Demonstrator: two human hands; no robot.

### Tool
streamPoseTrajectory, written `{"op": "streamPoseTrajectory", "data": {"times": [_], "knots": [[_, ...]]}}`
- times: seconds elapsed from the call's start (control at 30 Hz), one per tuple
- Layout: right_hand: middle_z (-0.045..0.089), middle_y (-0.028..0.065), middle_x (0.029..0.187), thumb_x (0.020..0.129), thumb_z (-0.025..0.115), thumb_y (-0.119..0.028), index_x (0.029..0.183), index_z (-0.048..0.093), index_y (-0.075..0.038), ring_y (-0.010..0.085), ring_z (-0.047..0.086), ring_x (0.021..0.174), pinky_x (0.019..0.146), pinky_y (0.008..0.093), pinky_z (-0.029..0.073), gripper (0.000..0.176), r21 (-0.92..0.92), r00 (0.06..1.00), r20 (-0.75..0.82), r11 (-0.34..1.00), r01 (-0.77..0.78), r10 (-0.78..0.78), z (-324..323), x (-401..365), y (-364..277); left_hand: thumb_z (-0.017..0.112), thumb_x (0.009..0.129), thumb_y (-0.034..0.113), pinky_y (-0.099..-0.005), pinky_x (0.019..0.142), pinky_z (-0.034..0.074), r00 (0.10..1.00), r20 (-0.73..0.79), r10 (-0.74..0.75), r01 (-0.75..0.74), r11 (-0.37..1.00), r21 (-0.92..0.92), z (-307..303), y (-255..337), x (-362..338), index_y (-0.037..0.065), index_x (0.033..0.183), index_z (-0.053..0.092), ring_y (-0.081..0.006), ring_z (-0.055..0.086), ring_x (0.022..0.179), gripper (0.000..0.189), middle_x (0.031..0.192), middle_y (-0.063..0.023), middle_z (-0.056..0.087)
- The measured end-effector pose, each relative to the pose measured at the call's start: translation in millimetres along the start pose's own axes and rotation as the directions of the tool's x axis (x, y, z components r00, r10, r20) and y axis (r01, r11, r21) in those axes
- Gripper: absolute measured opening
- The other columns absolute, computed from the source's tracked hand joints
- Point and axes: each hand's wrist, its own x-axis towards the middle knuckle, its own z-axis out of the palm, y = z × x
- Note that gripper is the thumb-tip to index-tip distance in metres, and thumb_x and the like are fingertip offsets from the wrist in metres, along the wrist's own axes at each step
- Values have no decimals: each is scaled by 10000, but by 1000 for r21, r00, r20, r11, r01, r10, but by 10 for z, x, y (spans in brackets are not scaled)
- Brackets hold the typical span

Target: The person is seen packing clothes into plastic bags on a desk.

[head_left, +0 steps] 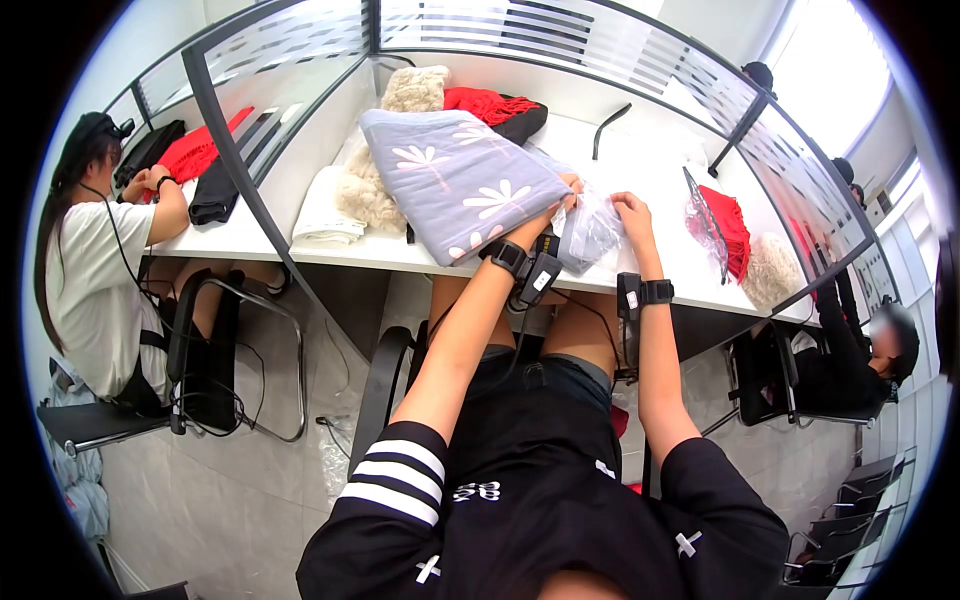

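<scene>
A folded lavender-grey cloth (455, 175) with white flower prints lies tilted across the white desk, one corner over its front edge. My left hand (568, 192) is at the cloth's right corner, its fingers partly hidden by the cloth and clear plastic. Just right of it, a crumpled clear plastic bag (592, 232) lies near the front edge. The fingertips of my right hand (630, 208) are pinched on the upper right edge of this bag. Both of my wrists wear black straps with devices.
Behind the cloth are a cream fluffy item (415, 89), red fringed fabric (488, 104) and a black strip (609, 130). White folded cloth (328, 208) lies left. Red fabric (724, 232) in plastic lies right. Partitions (225, 130) separate me from a seated person (105, 260) and others.
</scene>
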Motion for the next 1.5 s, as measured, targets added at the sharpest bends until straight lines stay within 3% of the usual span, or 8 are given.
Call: {"op": "streamPoseTrajectory", "data": {"times": [0.2,0.43,0.53,0.73,0.9,1.23,1.33,1.5], "knots": [[602,38,742,731,490,-80,833,598,-18,89,509,647,604,215,405,161,12,999,-47,1000,17,-16,12,-101,-41,432,784,173,-258,468,321,987,-129,97,-86,992,88,82,-41,5,30,626,470,-103,348,486,216,519,-15,382],[605,43,759,736,482,-74,834,590,-12,99,513,650,607,220,406,158,-23,997,-77,1000,-2,0,24,-162,-145,448,780,137,-282,445,330,989,-124,81,-80,997,14,104,-22,5,21,696,505,-120,367,474,154,527,-43,413],[607,47,763,733,481,-66,835,588,-12,102,527,667,623,221,412,158,-62,997,-77,998,14,-19,15,-168,-157,434,797,161,-294,458,342,993,-113,34,-45,994,-101,109,-31,11,15,728,513,-137,386,477,180,542,-64,444],[608,60,762,725,484,-62,833,587,-7,108,552,713,663,220,421,160,7,998,-70,1000,5,-4,6,-156,-133,431,824,253,-279,517,377,989,46,-140,139,990,37,3,50,84,9,799,543,-160,449,530,269,615,-90,526],[610,65,768,724,484,-62,836,586,-3,113,559,721,669,224,424,163,14,997,-75,1000,-12,13,4,-142,-117,501,805,291,-206,576,371,980,122,-155,182,951,-250,-54,252,52,27,883,551,-84,458,631,279,697,-13,532],[587,27,731,737,470,-71,845,583,0,79,505,662,615,200,404,172,-7,995,-93,1000,29,-29,8,-148,-95,527,788,260,-159,597,355,972,146,-183,227,887,-401,-104,339,60,55,928,572,-35,424,653,252,775,19,537],[609,63,766,731,480,-69,844,582,1,107,553,709,657,219,423,167,10,998,-69,1000,-2,2,0,-131,-81,517,792,230,-142,572,340,993,88,-80,113,871,-479,-118,374,48,65,929,579,-34,404,621,223,748,29,526],[597,47,747,732,470,-66,843,581,5,96,530,677,629,212,415,172,32,997,-78,999,10,-8,7,-133,-70,533,786,209,-142,558,337,970,146,-193,239,855,-461,-107,351,59,71,931,579,-23,387,601,205,706,45,503]]}}
